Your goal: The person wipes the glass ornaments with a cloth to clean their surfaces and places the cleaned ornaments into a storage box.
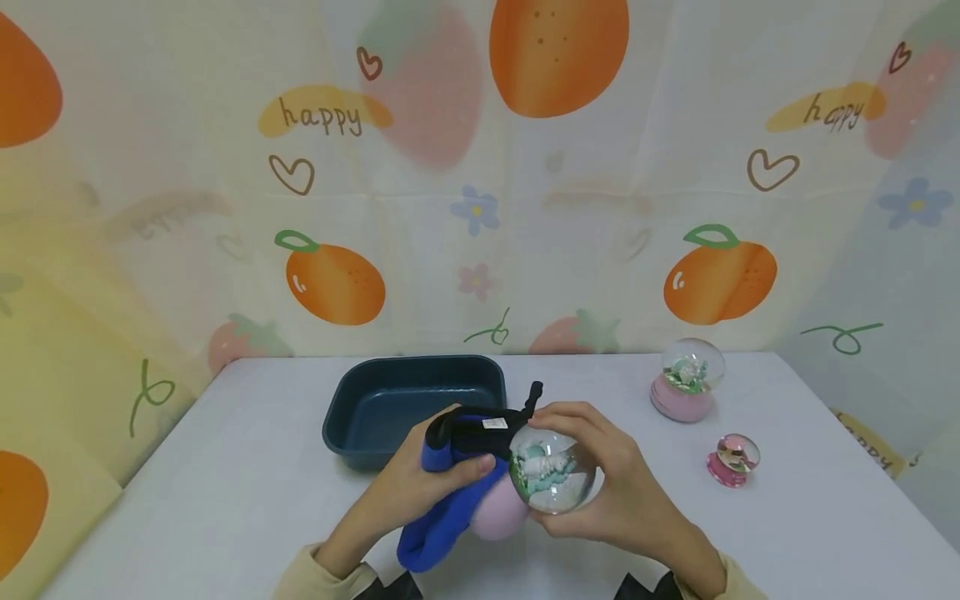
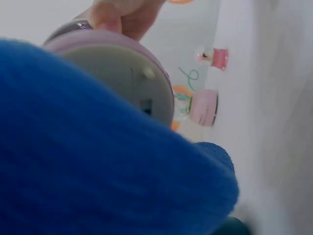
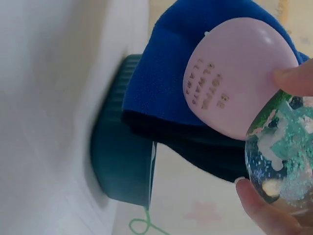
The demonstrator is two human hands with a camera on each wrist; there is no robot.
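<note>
My right hand [image 1: 633, 487] holds a snow globe [image 1: 553, 473] by its clear ball, tilted on its side. Inside the ball are green and white figures; gold lettering marks the pink base [image 3: 234, 73]. In my left hand [image 1: 412, 479] is a blue plush cloth [image 1: 442, 529] with a black band, a white label and a black cord loop, its thumb pressed over the band. The cloth lies against the globe's pink base, and the left wrist view looks onto the base's pale underside [image 2: 115, 73] with a small switch.
A dark teal basin [image 1: 352, 392] stands behind my left hand on the white table [image 1: 225, 500]. At the back right is another snow globe [image 1: 682, 400] on a pink base, with a smaller one [image 1: 731, 467] in front of it. A fruit-patterned curtain [image 1: 420, 275] hangs behind.
</note>
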